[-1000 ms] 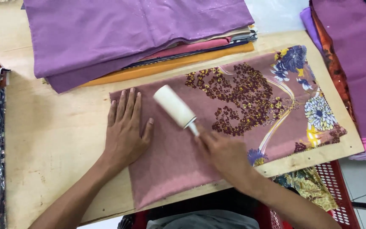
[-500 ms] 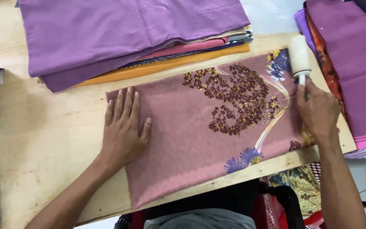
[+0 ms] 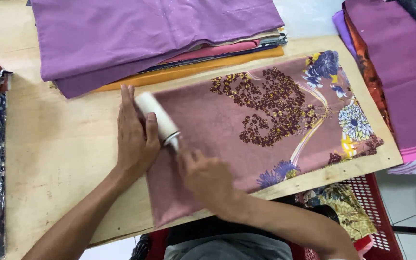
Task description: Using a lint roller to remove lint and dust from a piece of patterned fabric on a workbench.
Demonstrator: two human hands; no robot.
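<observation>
One head-worn camera — close, looking steeply down onto the wooden table (image 3: 58,159) from the person's side.

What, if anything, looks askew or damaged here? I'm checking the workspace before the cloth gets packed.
Nothing is damaged or spilled. The pink cloth lies flat but at a slant to the wooden table, with its near corner hanging past the front edge. The left hand presses it down; the right hand holds a white roller on it.
</observation>
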